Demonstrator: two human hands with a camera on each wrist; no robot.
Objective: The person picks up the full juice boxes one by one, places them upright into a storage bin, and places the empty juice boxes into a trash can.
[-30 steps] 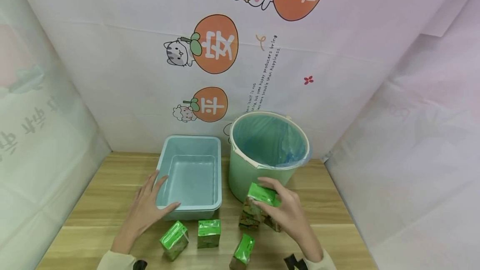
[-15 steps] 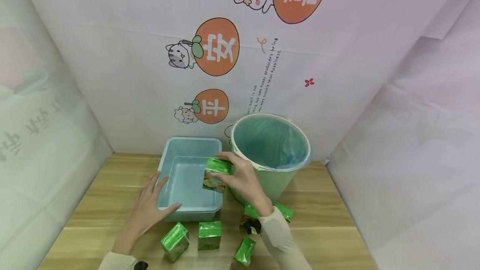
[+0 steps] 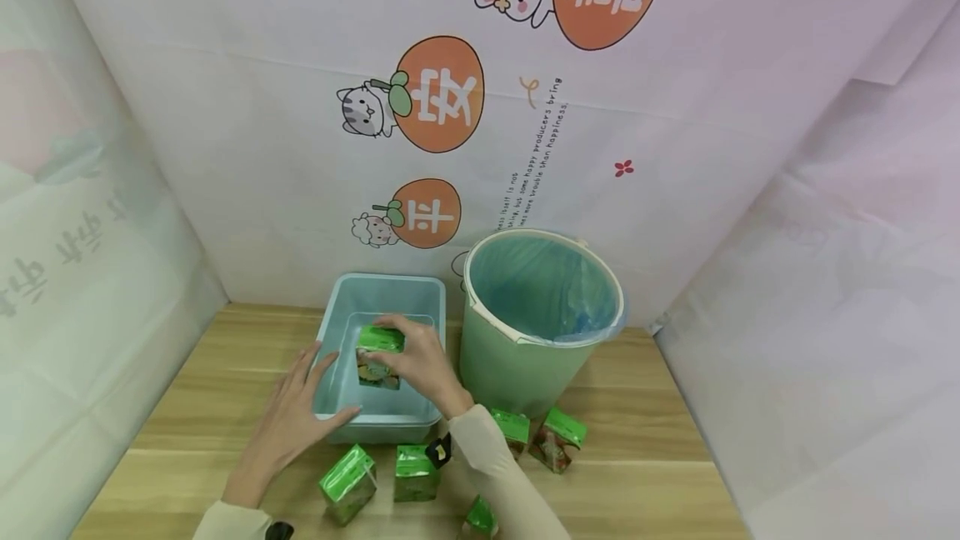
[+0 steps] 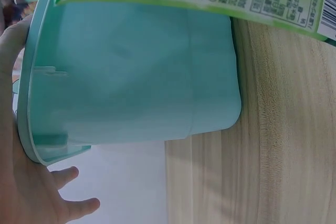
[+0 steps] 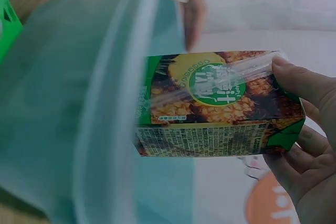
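Note:
My right hand (image 3: pixel 427 361) pinches a pineapple juice box (image 5: pixel 215 98) with a green top, between thumb and fingers. In the head view the box hangs upright over the inside of a light blue plastic tub (image 3: pixel 386 287), apart from its walls. My left hand (image 3: pixel 288 419) rests at the tub's left front corner, fingers spread along the rim and thumb over the front edge. Two more juice boxes, a tilted one (image 3: pixel 348 482) and a straight one (image 3: pixel 416 475), stand in front of the tub.
A green bucket (image 3: pixel 510 369) with a liner stands right of the tub. Before it are two juice boxes, one (image 3: pixel 513 425) partly behind my right sleeve and one (image 3: pixel 558 440) further right. Another box (image 3: pixel 480 517) lies near the front. Printed cloth (image 3: pixel 300 190) walls the wooden table.
My right hand has carried the juice box from beside the bucket leftward and over the tub. My left hand has stayed at the rim.

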